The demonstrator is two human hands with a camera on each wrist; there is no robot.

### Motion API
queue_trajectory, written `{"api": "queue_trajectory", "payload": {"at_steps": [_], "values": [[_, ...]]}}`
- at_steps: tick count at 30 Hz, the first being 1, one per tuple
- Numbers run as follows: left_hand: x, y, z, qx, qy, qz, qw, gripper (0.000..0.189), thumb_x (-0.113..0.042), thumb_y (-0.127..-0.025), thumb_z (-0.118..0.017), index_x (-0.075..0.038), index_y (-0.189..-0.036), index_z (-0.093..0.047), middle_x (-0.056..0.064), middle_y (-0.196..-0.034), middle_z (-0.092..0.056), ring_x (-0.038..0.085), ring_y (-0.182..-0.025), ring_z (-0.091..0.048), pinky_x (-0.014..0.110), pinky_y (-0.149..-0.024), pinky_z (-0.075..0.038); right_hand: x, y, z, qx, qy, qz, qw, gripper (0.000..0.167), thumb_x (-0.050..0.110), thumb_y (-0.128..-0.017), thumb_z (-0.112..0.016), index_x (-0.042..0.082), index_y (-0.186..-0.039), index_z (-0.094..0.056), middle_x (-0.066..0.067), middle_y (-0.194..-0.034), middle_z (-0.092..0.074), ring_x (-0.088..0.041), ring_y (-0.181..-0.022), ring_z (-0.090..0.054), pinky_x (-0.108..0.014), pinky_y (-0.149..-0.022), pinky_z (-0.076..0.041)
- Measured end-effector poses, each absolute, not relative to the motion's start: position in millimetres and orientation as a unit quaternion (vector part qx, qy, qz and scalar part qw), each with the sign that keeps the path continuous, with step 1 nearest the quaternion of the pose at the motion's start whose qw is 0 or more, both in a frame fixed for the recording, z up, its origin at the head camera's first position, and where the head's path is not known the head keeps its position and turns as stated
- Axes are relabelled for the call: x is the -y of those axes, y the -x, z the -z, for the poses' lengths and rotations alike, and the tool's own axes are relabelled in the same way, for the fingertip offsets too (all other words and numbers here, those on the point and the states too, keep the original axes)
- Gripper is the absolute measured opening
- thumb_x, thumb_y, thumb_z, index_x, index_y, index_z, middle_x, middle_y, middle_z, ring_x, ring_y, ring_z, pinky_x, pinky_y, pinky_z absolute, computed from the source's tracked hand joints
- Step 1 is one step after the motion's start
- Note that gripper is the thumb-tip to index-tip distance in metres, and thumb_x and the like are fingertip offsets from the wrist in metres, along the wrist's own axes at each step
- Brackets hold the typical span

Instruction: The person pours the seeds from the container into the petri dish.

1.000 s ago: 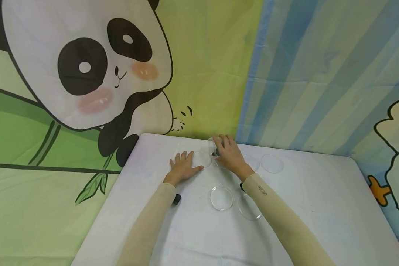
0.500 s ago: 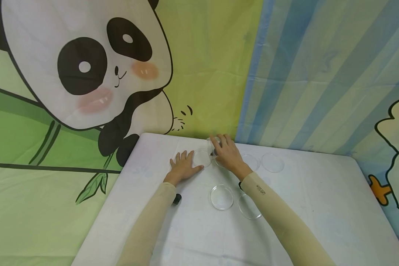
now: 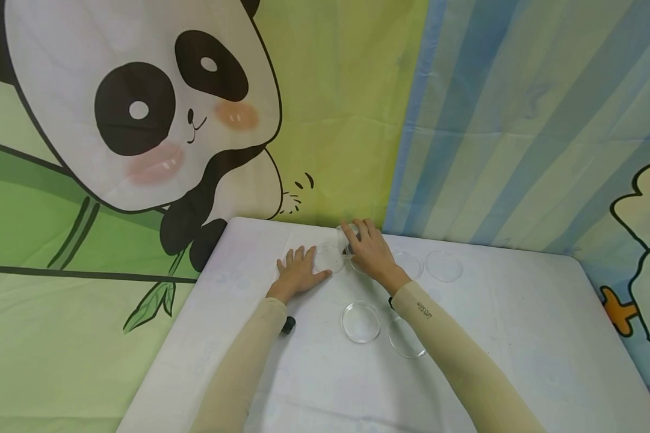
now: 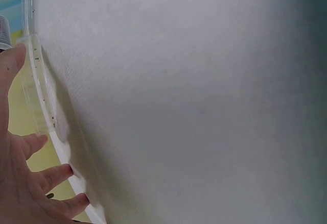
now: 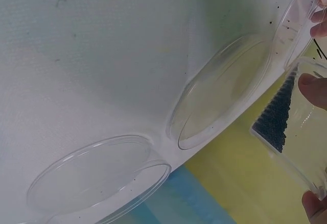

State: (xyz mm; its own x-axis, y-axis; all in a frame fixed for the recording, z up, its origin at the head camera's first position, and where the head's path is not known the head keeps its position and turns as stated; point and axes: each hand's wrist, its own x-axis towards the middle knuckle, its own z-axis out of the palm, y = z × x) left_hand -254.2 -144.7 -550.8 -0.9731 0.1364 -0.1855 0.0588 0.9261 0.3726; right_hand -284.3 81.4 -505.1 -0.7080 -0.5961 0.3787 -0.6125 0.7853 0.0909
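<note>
Nearest, we noted two clear dishes (image 3: 360, 322); their contents could not be read. Beyond, the left hand (image 3: 298, 275) lay with fingers spread beside a specked dish (image 3: 329, 259); the right hand (image 3: 375, 252) gripped a tilted cup (image 5: 302, 127) near it. Dark grains (image 5: 277, 117) remained inside; we judged dispensing barely begun. Room lay along the table's (image 3: 525, 337) right; the far edge ran close behind the cup.
</note>
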Motion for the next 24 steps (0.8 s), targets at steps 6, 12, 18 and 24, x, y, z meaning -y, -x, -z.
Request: {"api": "queue_trajectory", "payload": {"at_steps": [6,12,18,24], "values": [[144.9,254.9,552.6,-0.976,-0.049,-0.184,0.104,0.095,-0.074,-0.088,-0.053,-0.018,-0.160,-0.024,0.021,-0.161,-0.021,0.049,-0.146,-0.011,0.076,-0.107,-0.007,-80.5,285.0,506.2,0.921,-0.330,-0.012,0.209,0.093,0.017,-0.077,-0.086,0.008,-0.155,-0.035,-0.025,-0.142,-0.044,-0.042,-0.127,-0.042,-0.049,-0.091,-0.049],[144.8,255.9,553.4,-0.977,-0.048,-0.180,0.106,0.095,-0.075,-0.088,-0.052,-0.019,-0.160,-0.023,0.020,-0.162,-0.020,0.049,-0.146,-0.011,0.076,-0.107,-0.008,-80.4,285.5,506.3,0.920,-0.332,-0.012,0.209,0.093,0.016,-0.078,-0.085,0.009,-0.155,-0.033,-0.025,-0.143,-0.042,-0.042,-0.128,-0.042,-0.049,-0.092,-0.049],[144.6,255.7,552.5,-0.977,-0.048,-0.181,0.106,0.095,-0.075,-0.088,-0.052,-0.019,-0.160,-0.024,0.020,-0.161,-0.021,0.049,-0.146,-0.011,0.076,-0.107,-0.007,-80.1,285.5,506.1,0.914,-0.336,-0.009,0.228,0.090,0.017,-0.078,-0.086,0.008,-0.153,-0.037,-0.025,-0.142,-0.044,-0.042,-0.127,-0.043,-0.049,-0.093,-0.049],[144.6,255.7,552.4,-0.976,-0.050,-0.181,0.108,0.094,-0.074,-0.089,-0.053,-0.019,-0.160,-0.024,0.021,-0.161,-0.020,0.049,-0.146,-0.011,0.076,-0.107,-0.008,-79.2,286.0,506.8,0.912,-0.336,-0.007,0.233,0.087,0.015,-0.080,-0.084,0.008,-0.153,-0.037,-0.024,-0.142,-0.043,-0.041,-0.128,-0.043,-0.048,-0.093,-0.049]]}}
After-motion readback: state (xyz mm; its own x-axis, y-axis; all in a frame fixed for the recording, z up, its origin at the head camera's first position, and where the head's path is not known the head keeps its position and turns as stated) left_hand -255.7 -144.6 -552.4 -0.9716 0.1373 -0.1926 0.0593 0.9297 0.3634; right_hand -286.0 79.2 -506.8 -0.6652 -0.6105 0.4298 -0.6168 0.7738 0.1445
